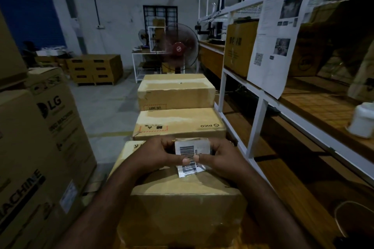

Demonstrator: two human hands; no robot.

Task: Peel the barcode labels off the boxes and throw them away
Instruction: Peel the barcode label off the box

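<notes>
Barcode label (187,148) is held between left grip (159,154) and right grip (221,157), both thumbs pinched on its face, directly above the nearest box (182,198); the PICO box (178,119) is seen just beyond the grips.

Premises are a warehouse or stockroom. Sealed cardboard boxes (176,91) stand in a row on a bare concrete floor (105,107). Large appliance cartons (40,147) are stacked at the left, with a pallet stack (95,68) of further boxes behind. White metal shelving (256,127) with wooden boards lines the right side. A pedestal fan (178,48) stands near the rear wall.
</notes>
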